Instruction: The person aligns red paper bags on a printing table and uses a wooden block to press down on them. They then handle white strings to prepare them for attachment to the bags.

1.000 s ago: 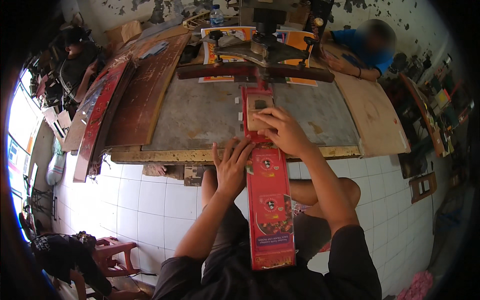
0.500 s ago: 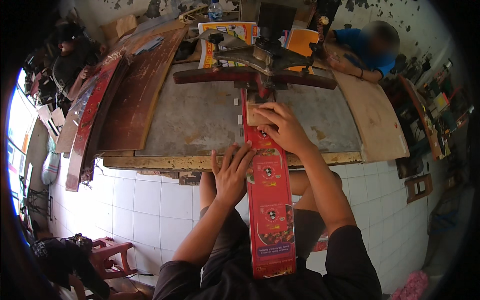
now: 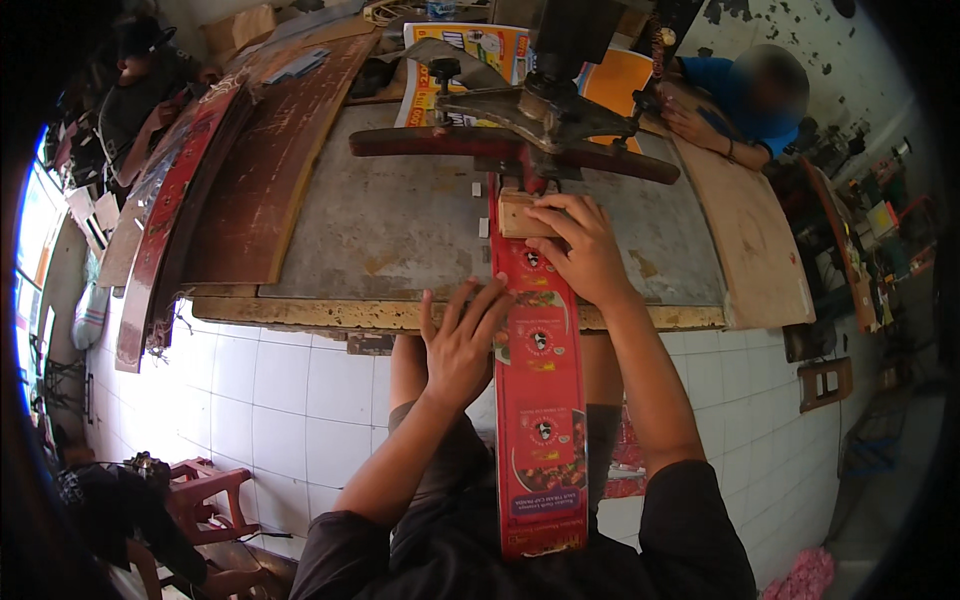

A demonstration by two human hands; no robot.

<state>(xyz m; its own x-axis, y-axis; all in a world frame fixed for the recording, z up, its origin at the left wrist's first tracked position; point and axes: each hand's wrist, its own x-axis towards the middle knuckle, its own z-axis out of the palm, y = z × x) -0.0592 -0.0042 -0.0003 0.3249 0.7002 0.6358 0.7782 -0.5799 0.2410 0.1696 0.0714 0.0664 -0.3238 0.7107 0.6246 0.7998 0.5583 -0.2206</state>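
Ahead, metal press (image 3: 535, 115) crowds right hand (image 3: 592, 258), pinching wooden block (image 3: 518, 222); left hand (image 3: 458, 355) spread against red strip (image 3: 538, 385); boards (image 3: 262, 185) leftward.

Desk (image 3: 380, 235): matt grey, scuffed top, rough chipped edge. On it we see a red printed strip (image 3: 545, 385), glossy and smooth; a block (image 3: 518, 219), bare matt wood. Over the desk, a press head (image 3: 542, 113): worn dark metal. At its left, a brown board (image 3: 265, 180), scratched, faintly shiny. Below, white floor tiles (image 3: 280, 390), smooth, glossy.

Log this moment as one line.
left hand: at edge of red strip; right hand: on wooden block; block: atop strip, near metal fixture
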